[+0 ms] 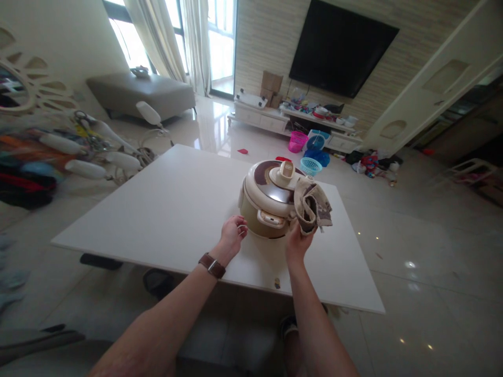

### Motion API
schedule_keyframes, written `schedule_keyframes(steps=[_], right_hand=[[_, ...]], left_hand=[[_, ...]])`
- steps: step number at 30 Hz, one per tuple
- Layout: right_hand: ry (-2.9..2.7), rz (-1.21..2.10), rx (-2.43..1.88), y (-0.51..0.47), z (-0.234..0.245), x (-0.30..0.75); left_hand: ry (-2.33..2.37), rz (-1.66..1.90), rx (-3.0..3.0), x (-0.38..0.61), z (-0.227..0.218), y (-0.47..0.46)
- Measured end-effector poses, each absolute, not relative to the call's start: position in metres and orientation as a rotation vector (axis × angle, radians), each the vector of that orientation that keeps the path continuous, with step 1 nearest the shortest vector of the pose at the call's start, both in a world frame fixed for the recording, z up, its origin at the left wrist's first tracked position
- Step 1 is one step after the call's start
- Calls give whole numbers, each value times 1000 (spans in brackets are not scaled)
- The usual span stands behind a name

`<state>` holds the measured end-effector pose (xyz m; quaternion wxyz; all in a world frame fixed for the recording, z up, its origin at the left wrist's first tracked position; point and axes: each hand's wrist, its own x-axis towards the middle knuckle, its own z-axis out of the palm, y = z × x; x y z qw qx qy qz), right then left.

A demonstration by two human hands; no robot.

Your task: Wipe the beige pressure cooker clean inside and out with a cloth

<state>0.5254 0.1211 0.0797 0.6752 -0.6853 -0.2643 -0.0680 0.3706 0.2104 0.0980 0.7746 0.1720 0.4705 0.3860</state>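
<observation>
one grey bench (141,97) is located far behind and to the left of the cooker (269,200). the white table (157,199) extends mostly to the left of the cooker and supports it. a brown wristwatch (212,265) is worn on the left wrist, in front and to the left of the cooker. the left hand (233,233) is positioned just beside the cooker's front left side; its fingers are loosely curled, partly open, with no object visible in them. contact with the cooker cannot be determined. the cooker stands upright with its lid on, front handle facing the person. a small sticker (277,283) is located in front of the cooker. the right hand (299,241) is at the cooker's front right side, fingers closed on a folded cloth (320,204). the wall-mounted television (341,47) is well behind and to the right of the cooker.
</observation>
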Motion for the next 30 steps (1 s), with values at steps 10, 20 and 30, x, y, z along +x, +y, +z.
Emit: schedule_keyframes(steps=[10,20,30], right_hand=[[-89,-37,-1443,133,65,533],[159,355,-1144,124,83,574],[-14,265,-1340,112,63,511]], left_hand=[[995,818,361,372,102,210],[1007,791,368,376,102,206],[998,781,383,383,96,205]])
